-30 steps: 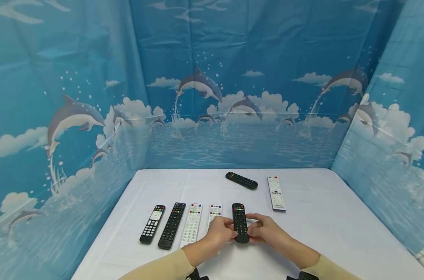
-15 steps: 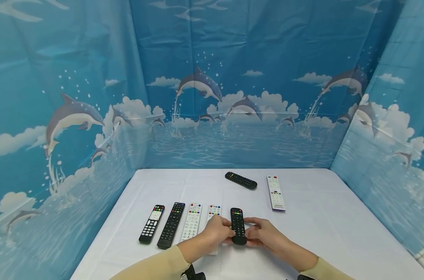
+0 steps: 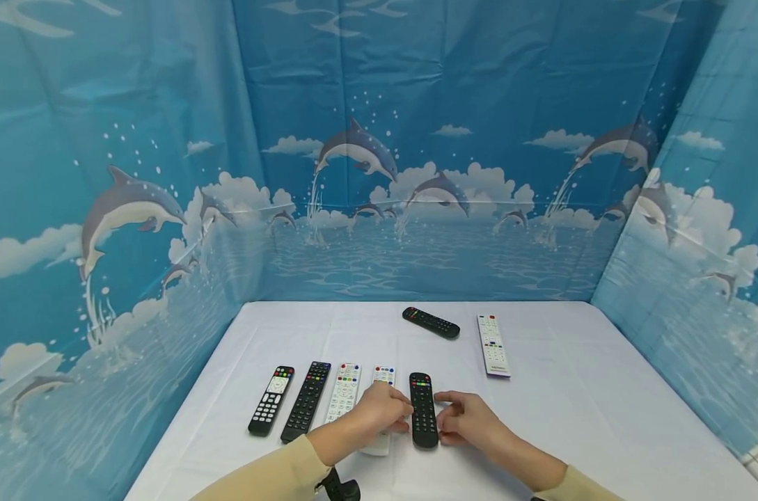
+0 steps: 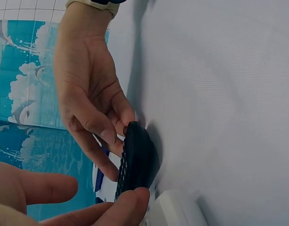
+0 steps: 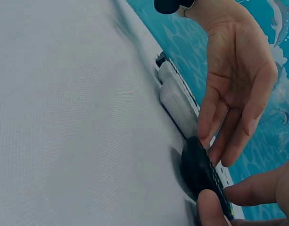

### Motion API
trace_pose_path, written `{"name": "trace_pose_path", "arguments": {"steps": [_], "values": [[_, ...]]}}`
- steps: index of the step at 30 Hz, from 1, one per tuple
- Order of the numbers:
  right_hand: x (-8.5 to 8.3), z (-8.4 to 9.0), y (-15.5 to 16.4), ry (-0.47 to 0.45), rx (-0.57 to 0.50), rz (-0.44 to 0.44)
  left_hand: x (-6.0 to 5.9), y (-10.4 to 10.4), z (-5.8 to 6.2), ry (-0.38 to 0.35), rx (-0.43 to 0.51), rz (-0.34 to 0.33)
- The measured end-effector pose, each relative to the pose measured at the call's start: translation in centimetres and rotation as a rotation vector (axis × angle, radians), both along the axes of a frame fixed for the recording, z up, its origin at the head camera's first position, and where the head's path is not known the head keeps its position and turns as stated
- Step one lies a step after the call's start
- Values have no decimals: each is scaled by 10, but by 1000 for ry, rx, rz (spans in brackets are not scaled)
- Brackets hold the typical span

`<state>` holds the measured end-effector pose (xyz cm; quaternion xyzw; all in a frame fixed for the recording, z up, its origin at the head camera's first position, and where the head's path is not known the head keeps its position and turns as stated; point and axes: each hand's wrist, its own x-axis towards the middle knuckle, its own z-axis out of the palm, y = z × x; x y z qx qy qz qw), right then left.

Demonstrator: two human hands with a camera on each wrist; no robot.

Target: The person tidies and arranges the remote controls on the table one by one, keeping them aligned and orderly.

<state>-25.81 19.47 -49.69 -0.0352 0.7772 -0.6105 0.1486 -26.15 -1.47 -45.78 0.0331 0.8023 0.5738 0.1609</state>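
Note:
A black remote control (image 3: 424,410) lies face up on the white-covered table, its buttons uppermost and its long side pointing away from me. At its left edge is my left hand (image 3: 377,410), fingers loosely bent and thumb apart from them; it partly covers a white remote control (image 3: 385,376). On the other side my right hand (image 3: 472,423) has relaxed fingers beside the remote's right edge. The left wrist view shows the black remote (image 4: 137,155) between the fingertips of both hands. From the right wrist view, the remote (image 5: 198,165) rests down on the cloth.
Left of the hands, another white remote (image 3: 344,393), a long black remote (image 3: 308,400) and a black remote with white buttons (image 3: 271,402) lie in a row. Farther back are a slanted black remote (image 3: 431,323) and a white remote (image 3: 494,346). A dolphin-print curtain (image 3: 416,250) surrounds the table.
The black remote has moved slightly toward me and left, and now lies flat. Both hands have loosened at its sides, the left hand shifting a little left.

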Motion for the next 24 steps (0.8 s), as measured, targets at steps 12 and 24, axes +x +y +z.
{"name": "trace_pose_path", "arguments": {"steps": [12, 24], "values": [[2, -3, -1, 23, 16, 30, -3, -1, -4, -77, 84, 5], [4, -2, -1, 25, -4, 24, -5, -2, 1, -68, 56, -32]]}}
